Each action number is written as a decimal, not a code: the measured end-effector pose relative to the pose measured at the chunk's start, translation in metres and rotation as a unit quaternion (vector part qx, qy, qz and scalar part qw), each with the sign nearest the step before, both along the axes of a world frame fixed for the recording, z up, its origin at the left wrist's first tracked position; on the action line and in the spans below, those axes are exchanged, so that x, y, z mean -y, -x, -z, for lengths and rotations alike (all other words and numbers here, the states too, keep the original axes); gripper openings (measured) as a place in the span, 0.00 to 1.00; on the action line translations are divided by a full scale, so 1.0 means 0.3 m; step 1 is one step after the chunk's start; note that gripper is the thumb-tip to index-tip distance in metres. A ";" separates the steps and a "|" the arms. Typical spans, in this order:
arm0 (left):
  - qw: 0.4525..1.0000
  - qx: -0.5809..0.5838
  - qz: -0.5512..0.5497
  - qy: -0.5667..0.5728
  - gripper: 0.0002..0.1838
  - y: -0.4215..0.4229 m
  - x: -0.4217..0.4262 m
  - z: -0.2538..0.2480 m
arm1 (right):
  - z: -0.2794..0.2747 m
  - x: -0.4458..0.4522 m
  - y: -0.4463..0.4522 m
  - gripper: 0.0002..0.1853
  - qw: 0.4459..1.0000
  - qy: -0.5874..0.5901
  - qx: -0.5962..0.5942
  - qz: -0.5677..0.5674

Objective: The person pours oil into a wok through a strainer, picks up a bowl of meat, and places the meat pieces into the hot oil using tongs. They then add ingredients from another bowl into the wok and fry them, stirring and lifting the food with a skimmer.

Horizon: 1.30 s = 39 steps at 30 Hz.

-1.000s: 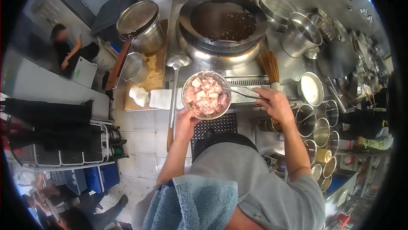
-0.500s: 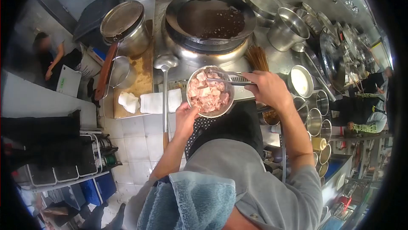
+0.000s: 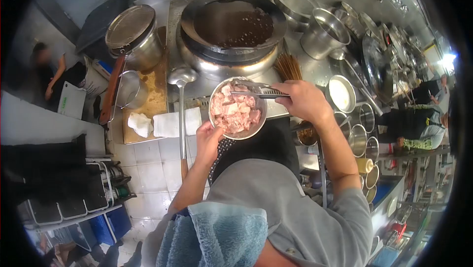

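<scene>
A round metal bowl (image 3: 257, 125) holds chunks of pale pink raw meat (image 3: 234, 109). My left hand (image 3: 209, 141) grips the bowl's lower left rim, thumb over the edge. Metal tongs (image 3: 268, 95) are held in my right hand (image 3: 304, 100), their tips reaching over the meat from the right. Just beyond the bowl, a large dark wok (image 3: 234, 23) with dark liquid and small bubbles rests on a metal burner ring.
A ladle (image 3: 182, 77) lies left of the bowl. Beside it are a white cloth (image 3: 170, 124), a lidded pot (image 3: 143, 45) and a board (image 3: 156, 84). Right are a bamboo brush (image 3: 288, 66), a metal pot (image 3: 322, 35) and a white-filled bowl (image 3: 341, 94). A person (image 3: 51, 72) sits far left.
The tongs have moved from the bowl's right edge to over the meat. My view has shifted right, so the wok and surroundings appear farther left.
</scene>
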<state>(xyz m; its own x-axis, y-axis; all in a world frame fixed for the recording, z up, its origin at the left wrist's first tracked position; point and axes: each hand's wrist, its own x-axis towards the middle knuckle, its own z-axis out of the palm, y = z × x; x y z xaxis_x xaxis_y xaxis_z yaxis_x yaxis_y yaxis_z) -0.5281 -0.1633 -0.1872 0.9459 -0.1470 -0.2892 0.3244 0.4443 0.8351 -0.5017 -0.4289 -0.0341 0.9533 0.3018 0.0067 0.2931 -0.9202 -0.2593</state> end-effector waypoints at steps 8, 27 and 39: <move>0.998 0.009 0.043 -0.041 0.07 -0.018 0.017 0.047 | 0.091 0.025 -0.024 0.14 0.999 0.012 0.029 -0.009; 0.990 -0.049 -0.135 -0.004 0.07 -0.006 0.111 -0.050 | -0.105 0.051 -0.758 0.14 0.981 0.176 0.077 -0.034; 0.956 -0.077 -0.284 -0.002 0.14 0.239 0.096 -0.041 | -0.006 0.023 -1.071 0.19 0.994 0.092 0.054 0.015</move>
<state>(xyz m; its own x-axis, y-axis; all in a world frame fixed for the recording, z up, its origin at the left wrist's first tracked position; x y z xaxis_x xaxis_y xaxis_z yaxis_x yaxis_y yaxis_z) -0.5997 -0.1922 -0.1749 0.8188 0.3784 -0.4317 0.1523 0.5818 0.7989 -0.1806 -0.4357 -0.0323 0.9588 0.2783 0.0576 0.2814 -0.9581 -0.0545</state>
